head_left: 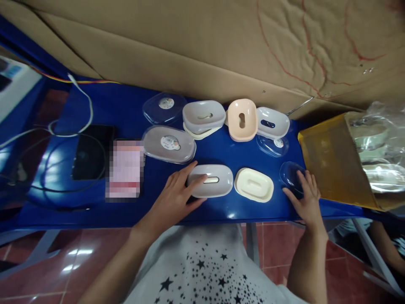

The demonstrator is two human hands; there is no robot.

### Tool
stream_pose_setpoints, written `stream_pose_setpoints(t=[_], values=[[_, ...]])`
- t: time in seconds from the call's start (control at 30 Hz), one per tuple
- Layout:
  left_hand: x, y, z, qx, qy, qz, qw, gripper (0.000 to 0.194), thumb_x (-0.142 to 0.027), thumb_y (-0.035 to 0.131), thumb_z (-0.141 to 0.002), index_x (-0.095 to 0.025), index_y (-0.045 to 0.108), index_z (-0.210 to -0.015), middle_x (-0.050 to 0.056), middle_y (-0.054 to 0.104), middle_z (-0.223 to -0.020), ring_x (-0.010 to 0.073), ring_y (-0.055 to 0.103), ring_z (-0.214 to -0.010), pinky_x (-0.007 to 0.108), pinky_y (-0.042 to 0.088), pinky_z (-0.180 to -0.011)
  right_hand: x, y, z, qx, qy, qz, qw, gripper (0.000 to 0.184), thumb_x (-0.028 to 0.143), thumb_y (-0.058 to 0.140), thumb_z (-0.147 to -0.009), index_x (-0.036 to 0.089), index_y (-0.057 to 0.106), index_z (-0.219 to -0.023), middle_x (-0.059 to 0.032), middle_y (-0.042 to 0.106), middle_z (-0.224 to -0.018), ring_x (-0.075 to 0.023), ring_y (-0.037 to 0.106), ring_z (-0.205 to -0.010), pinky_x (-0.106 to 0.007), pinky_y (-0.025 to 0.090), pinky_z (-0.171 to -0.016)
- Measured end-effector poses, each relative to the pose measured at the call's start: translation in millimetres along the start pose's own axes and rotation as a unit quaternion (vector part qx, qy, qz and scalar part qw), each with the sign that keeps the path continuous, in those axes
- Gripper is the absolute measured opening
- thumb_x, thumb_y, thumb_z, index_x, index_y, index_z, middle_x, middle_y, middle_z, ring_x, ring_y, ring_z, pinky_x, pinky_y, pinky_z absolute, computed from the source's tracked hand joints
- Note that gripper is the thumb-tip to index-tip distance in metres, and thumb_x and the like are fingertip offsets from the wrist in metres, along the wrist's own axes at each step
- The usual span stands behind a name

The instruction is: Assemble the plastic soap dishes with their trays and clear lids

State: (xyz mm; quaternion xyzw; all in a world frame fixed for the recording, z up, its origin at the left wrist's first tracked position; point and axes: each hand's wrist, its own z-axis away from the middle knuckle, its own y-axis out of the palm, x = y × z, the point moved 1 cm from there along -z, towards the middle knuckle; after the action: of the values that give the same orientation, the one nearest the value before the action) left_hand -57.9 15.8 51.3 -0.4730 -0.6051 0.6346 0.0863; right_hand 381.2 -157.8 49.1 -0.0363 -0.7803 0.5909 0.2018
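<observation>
My left hand [179, 192] grips the left end of a grey soap dish [223, 188], index finger over its slot and thumb at the near edge. A cream drip tray [253, 185] lies just right of that dish. Farther right, my right hand [306, 194] has its thumb and fingers about a clear plastic lid [289, 174] lying on the blue table [218, 211]. Behind them are another grey dish [204, 114] over a cream tray [202, 136], a peach dish [242, 118] and a pale grey dish [274, 120] partly over a clear lid [274, 145].
A lidded grey dish [169, 145] with a round label and a loose clear lid [163, 107] are at back left. A blurred-screen phone [125, 169], black device [91, 152] and cables lie left. An open carton [332, 160] with plastic-wrapped items stands right; cardboard [190, 46] rises behind.
</observation>
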Motion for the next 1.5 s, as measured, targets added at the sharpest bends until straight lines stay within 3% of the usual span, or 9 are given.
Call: stream_pose_setpoints(t=[0.1,0.2,0.37,0.5,0.63,1.0,1.23,1.4,1.5], values=[[0.4,2.2,-1.6,0.010,0.005,0.012,1.000,0.057,-0.031,0.072,-0.104,-0.026,0.054,-0.157,0.023,0.039,-0.172,0.0455,0.051,-0.151,0.066,0.053,-0.115,-7.6,2.5,-21.8,0.009,-0.010,-0.021,1.000,0.079,0.069,0.077,-0.091,0.027,0.059,-0.156,-0.0171,0.062,-0.148,-0.0383,0.058,-0.140,-0.065,0.044,-0.121],[3.9,5.5,1.5,0.010,-0.039,0.055,0.998,0.076,-0.031,0.078,-0.100,-0.030,0.040,-0.166,0.020,0.036,-0.176,0.0445,0.049,-0.154,0.066,0.052,-0.118,14.0,3.4,-43.1,0.020,-0.046,-0.059,0.997,0.077,0.067,0.080,-0.090,0.026,0.062,-0.153,-0.0158,0.060,-0.141,-0.0365,0.061,-0.135,-0.060,0.050,-0.117],[8.8,15.3,7.0,-0.020,-0.091,0.151,0.984,0.107,-0.029,0.090,-0.089,-0.037,0.023,-0.172,0.015,0.046,-0.171,0.0393,0.048,-0.157,0.063,0.047,-0.126,105.2,15.0,-57.8,0.034,-0.173,-0.130,0.976,0.076,0.057,0.081,-0.093,0.030,0.054,-0.159,-0.0157,0.059,-0.145,-0.0377,0.061,-0.138,-0.059,0.056,-0.113],[10.5,20.4,7.0,-0.042,-0.069,0.169,0.982,0.118,-0.028,0.094,-0.085,-0.035,0.017,-0.174,0.017,0.050,-0.168,0.0391,0.050,-0.156,0.062,0.049,-0.125,189.0,36.2,-52.7,0.134,-0.332,-0.149,0.922,0.070,0.052,0.075,-0.100,0.031,0.050,-0.162,-0.0154,0.055,-0.154,-0.0373,0.050,-0.153,-0.060,0.051,-0.119],[11.6,20.8,6.9,-0.051,-0.048,0.181,0.981,0.116,-0.029,0.091,-0.088,-0.034,0.013,-0.175,0.019,0.050,-0.168,0.0377,0.051,-0.156,0.062,0.050,-0.123,228.9,48.5,-50.3,0.154,-0.384,-0.117,0.903,0.064,0.055,0.070,-0.103,0.025,0.055,-0.157,-0.0169,0.057,-0.153,-0.0386,0.047,-0.154,-0.062,0.049,-0.120],[13.9,13.1,4.9,0.005,-0.062,0.189,0.980,0.102,-0.025,0.083,-0.095,-0.045,0.021,-0.173,0.012,0.047,-0.167,0.0375,0.052,-0.153,0.063,0.050,-0.123,230.3,61.7,-30.8,0.082,-0.379,-0.059,0.920,0.072,0.056,0.072,-0.101,0.028,0.050,-0.164,-0.0162,0.061,-0.157,-0.0403,0.045,-0.156,-0.063,0.048,-0.122],[13.9,13.8,4.6,0.008,-0.069,0.177,0.982,0.101,-0.029,0.081,-0.097,-0.046,0.018,-0.174,0.012,0.048,-0.167,0.0378,0.053,-0.151,0.063,0.051,-0.122,223.8,64.2,-23.9,0.101,-0.373,-0.047,0.921,0.076,0.054,0.074,-0.100,0.031,0.045,-0.167,-0.0138,0.052,-0.168,-0.0396,0.039,-0.162,-0.066,0.042,-0.127],[11.2,14.0,2.6,-0.017,-0.047,0.144,0.988,0.101,-0.029,0.079,-0.099,-0.043,0.014,-0.175,0.014,0.038,-0.173,0.0400,0.045,-0.157,0.064,0.049,-0.123,226.8,49.4,-36.8,0.159,-0.382,-0.049,0.909,0.081,0.055,0.069,-0.103,0.028,0.036,-0.172,-0.0156,0.036,-0.179,-0.0400,0.024,-0.169,-0.068,0.035,-0.130],[-0.3,14.8,0.7,-0.061,-0.043,0.071,0.995,0.100,-0.033,0.080,-0.098,-0.038,0.017,-0.176,0.019,0.036,-0.170,0.0435,0.045,-0.155,0.063,0.051,-0.121,206.1,29.9,-39.3,0.166,-0.357,-0.046,0.918,0.084,0.056,0.067,-0.105,0.028,0.029,-0.174,-0.0173,0.036,-0.178,-0.0399,0.026,-0.168,-0.071,0.030,-0.131]])
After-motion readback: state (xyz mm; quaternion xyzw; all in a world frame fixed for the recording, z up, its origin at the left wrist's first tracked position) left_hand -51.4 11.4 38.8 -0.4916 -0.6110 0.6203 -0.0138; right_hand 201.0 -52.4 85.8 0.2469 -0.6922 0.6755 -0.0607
